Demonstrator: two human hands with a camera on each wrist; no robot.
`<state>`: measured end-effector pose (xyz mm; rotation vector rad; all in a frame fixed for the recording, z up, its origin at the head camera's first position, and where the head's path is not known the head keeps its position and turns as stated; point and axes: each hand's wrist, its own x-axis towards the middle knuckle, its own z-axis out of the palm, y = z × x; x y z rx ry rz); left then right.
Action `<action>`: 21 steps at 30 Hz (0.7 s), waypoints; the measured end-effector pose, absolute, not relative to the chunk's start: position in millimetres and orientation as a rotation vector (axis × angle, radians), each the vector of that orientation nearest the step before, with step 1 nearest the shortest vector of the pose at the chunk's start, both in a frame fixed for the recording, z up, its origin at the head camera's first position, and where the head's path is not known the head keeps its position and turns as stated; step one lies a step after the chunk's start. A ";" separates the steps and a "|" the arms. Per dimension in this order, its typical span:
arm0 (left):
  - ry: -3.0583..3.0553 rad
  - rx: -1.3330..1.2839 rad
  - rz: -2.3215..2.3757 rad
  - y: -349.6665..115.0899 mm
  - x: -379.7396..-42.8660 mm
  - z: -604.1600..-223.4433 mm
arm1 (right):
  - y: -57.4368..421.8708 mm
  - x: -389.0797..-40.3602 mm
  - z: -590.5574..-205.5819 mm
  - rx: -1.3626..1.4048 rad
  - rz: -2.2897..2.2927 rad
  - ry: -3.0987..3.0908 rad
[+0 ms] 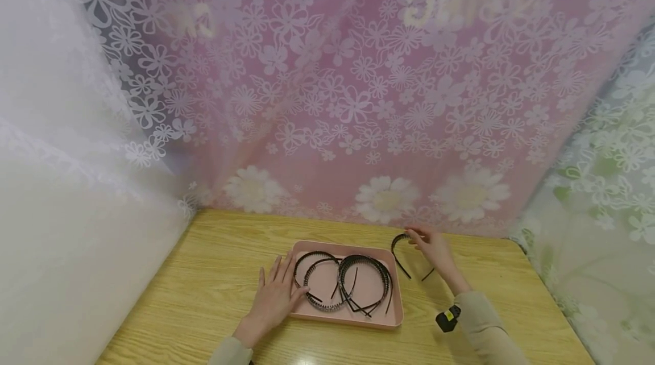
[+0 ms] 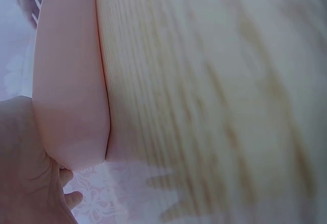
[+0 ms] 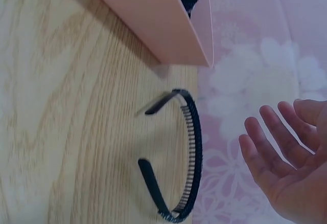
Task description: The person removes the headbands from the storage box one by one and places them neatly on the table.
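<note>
A pink rectangular tray (image 1: 353, 323) holds several dark toothed headbands (image 1: 341, 282), lying overlapped. My left hand (image 1: 273, 299) rests at the tray's left side with its fingers spread and fairly straight, the thumb reaching over the rim. In the left wrist view, that palm (image 2: 25, 168) lies against the tray wall (image 2: 71, 81). To the right of the tray, one black headband (image 3: 196, 152) stands on the table on its own, its comb teeth along the inner curve. My right hand (image 3: 296, 162) is just beside it, fingers extended and apart from it in the right wrist view.
The wood-grain table (image 1: 204, 285) meets a pink floral curtain (image 1: 327, 126) behind the tray. White cloth (image 1: 77, 183) hangs at the left, a green-and-white floral one (image 1: 614, 211) at the right. A black device (image 1: 447, 318) sits at my right wrist.
</note>
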<state>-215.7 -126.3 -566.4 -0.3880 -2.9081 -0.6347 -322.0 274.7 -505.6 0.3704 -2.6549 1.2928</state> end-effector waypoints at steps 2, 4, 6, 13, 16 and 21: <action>-2.903 -0.390 -0.640 -126.2 -215.8 -566.2 | 270.3 -321.1 -504.7 0.389 1.307 -2.651; -2.904 -0.387 -0.634 -126.1 -215.8 -566.0 | 265.7 -320.7 -504.3 0.402 1.326 -2.649; -2.899 -0.386 -0.629 -126.0 -215.8 -565.4 | 260.6 -320.0 -503.6 0.418 1.347 -2.646; -2.907 -0.384 -0.603 -125.8 -214.9 -563.4 | 239.8 -316.7 -502.2 0.462 1.403 -2.683; -2.908 -0.388 -0.610 -125.9 -214.9 -563.6 | 230.8 -315.4 -503.3 0.484 1.398 -2.699; -2.910 -0.390 -0.627 -125.6 -213.7 -561.2 | 218.3 -314.2 -508.0 0.557 1.359 -2.713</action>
